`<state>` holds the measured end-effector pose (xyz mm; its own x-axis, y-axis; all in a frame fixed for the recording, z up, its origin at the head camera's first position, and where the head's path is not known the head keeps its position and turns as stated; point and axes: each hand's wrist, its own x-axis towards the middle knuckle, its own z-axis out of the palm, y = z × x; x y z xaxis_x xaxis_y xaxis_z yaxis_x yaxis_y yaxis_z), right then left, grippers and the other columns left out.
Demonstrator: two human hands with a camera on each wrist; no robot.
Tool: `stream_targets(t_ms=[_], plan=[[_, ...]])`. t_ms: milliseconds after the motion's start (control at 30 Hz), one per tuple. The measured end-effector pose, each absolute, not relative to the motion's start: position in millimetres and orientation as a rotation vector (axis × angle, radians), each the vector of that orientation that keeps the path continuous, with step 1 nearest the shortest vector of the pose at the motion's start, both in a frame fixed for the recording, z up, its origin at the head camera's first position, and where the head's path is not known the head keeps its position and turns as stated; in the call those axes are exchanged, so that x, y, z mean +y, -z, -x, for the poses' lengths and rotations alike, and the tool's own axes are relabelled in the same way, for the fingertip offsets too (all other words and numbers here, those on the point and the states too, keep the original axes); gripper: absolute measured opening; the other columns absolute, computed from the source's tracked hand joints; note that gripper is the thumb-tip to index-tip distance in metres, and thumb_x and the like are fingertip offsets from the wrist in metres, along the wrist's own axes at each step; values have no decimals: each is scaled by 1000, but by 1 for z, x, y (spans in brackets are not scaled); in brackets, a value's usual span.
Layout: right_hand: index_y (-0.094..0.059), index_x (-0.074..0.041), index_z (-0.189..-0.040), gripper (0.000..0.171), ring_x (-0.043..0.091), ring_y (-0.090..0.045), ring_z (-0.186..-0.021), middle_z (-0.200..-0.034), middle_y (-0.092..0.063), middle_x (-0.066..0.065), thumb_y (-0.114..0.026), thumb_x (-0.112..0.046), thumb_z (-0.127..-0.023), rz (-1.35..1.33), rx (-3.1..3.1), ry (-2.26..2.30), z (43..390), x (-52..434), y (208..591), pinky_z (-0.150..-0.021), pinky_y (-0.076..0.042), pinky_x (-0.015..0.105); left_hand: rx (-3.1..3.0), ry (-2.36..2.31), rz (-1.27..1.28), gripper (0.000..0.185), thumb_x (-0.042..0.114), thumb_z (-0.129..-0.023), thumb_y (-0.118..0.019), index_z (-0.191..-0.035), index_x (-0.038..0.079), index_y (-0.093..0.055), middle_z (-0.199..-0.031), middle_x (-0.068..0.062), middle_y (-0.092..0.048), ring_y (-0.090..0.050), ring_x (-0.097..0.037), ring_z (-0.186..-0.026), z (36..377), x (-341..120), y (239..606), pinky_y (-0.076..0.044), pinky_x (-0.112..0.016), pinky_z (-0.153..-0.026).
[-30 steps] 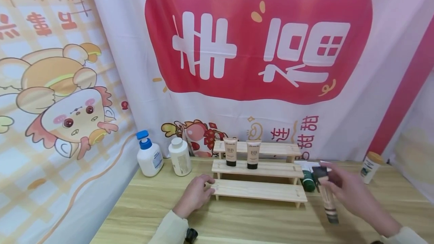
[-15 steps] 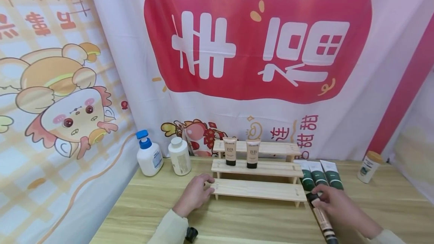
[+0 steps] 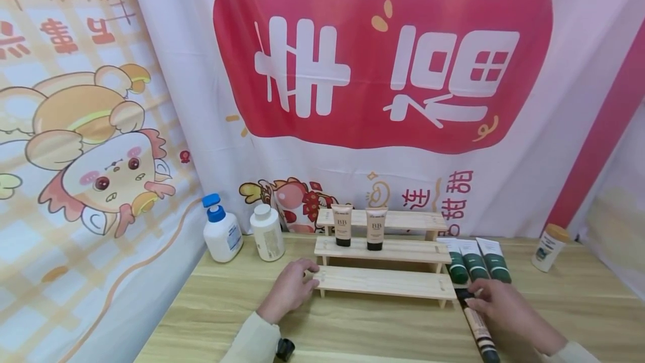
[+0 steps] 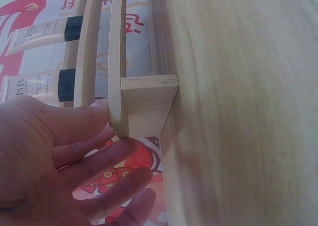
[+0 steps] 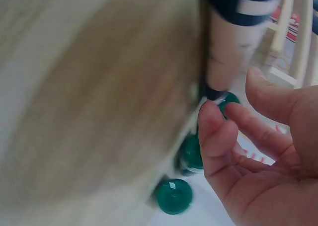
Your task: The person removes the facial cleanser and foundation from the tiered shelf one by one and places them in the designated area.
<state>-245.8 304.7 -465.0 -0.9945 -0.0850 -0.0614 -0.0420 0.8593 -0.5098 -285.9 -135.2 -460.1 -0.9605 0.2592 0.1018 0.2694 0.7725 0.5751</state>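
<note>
My left hand (image 3: 291,290) pinches the left end of the lowest tier of a three-tier wooden display rack (image 3: 385,283), thumb on top in the left wrist view. Two beige BB cream tubes (image 3: 342,227) stand on the middle tier, black caps down. A long beige tube (image 3: 477,324) with black ends lies on the table beside the rack's right end. My right hand (image 3: 504,310) is at its far black end. In the right wrist view the thumb (image 5: 268,99) stands apart from the tube, and bent fingertips (image 5: 211,116) are right at its tip.
Three white-and-green tubes (image 3: 473,262) lie side by side behind my right hand. A white bottle with an orange cap (image 3: 550,248) stands at the far right. At the back left are a blue-topped pump bottle (image 3: 223,237) and a white capped bottle (image 3: 267,234). A printed curtain hangs behind.
My right hand has brought the long beige tube down onto the table beside the rack, uncovering the green tubes, then shifted slightly off it. The left hand has kept its place on the rack.
</note>
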Motion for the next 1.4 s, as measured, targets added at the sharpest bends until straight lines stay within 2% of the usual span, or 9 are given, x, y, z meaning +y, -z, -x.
stream_targets(t_ms=[200,333,433,600,733,900,1067,1233,1400], plan=[[-66,-4,-98,30,13,-56,-71,-82,-62,-1,-78,-22,-76,280,3148,845,241,291,438,-59,-50,31,-2948,958,432,26,12,-83,-72,-109,10,-65,-114,-7,-61,-54,-29,-107,285,-137,461,-47,-46,-90],[-67,-8,-97,29,9,-56,-69,-82,-59,-4,-82,-17,-73,547,3356,883,239,269,417,-57,-50,26,-2945,956,428,26,13,-83,-72,-108,11,-65,-114,-6,-61,-54,-29,-107,286,-138,462,-47,-46,-90],[-65,-10,-102,36,8,-55,-70,-87,-58,-4,-83,-13,-71,776,3436,930,240,248,405,-56,-50,25,-2943,955,425,26,13,-83,-72,-108,11,-65,-114,-6,-61,-54,-29,-107,287,-139,462,-47,-46,-90],[-60,-14,-118,52,13,-58,-90,-108,-57,-2,-84,-13,-71,1053,3366,1029,249,209,390,-68,-55,31,-2937,950,426,26,12,-83,-72,-108,11,-66,-115,-7,-61,-55,-29,-108,286,-140,463,-47,-46,-91],[-54,-16,-127,59,15,-55,-103,-119,-53,-2,-82,-16,-75,1050,3317,1085,262,185,382,-77,-54,33,-2914,953,454,26,11,-82,-72,-108,9,-66,-114,-9,-62,-56,-29,-107,286,-140,462,-47,-46,-90],[-44,-16,-138,73,23,-52,-110,-125,-48,6,-82,-17,-75,1003,3343,1103,280,163,381,-84,-52,42,-2898,962,480,26,10,-82,-72,-107,8,-66,-112,-9,-63,-57,-29,-103,286,-139,461,-48,-46,-87],[-48,-14,-133,70,25,-50,-111,-121,-49,9,-83,-13,-73,1020,3401,1111,296,149,380,-90,-48,43,-2908,971,474,26,10,-82,-72,-107,8,-66,-111,-8,-63,-57,-28,-102,285,-139,459,-49,-45,-87],[-52,-12,-125,56,24,-54,-102,-114,-54,6,-79,-9,-77,970,3376,1216,307,145,385,-80,-52,40,-2911,983,485,26,10,-82,-73,-107,9,-66,-110,-8,-63,-57,-28,-105,285,-138,461,-48,-46,-89],[-50,-13,-122,49,13,-57,-84,-97,-59,-2,-75,-8,-81,911,3346,1296,312,141,392,-69,-53,30,-2908,956,481,27,10,-81,-73,-108,9,-66,-109,-7,-63,-57,-28,-104,286,-137,463,-48,-46,-88]])
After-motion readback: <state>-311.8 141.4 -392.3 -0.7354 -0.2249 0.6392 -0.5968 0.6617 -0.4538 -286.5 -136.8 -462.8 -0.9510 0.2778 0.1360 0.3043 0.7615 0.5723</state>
